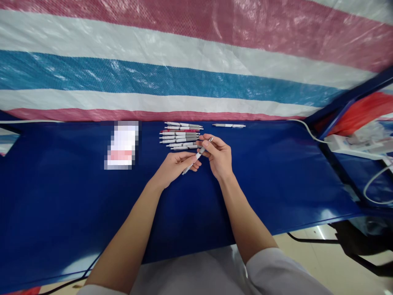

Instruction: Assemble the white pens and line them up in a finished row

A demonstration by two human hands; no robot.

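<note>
My left hand [176, 164] and my right hand [218, 155] meet over the middle of a blue table [276, 180], both closed on one white and grey pen [196, 157] held slanted between them. The left fingers pinch its lower end, the right fingers grip its upper end. Just behind the hands lies a row of several similar pens [180, 135], side by side, one of them red. A single pen [229, 125] lies apart to the right, near the back edge.
A blurred white and pink card or packet [122, 145] lies left of the pens. A striped red, white and blue tarp [184, 61] hangs behind the table. At right, a white cable [310, 130] runs to a second blue table with clutter [362, 139].
</note>
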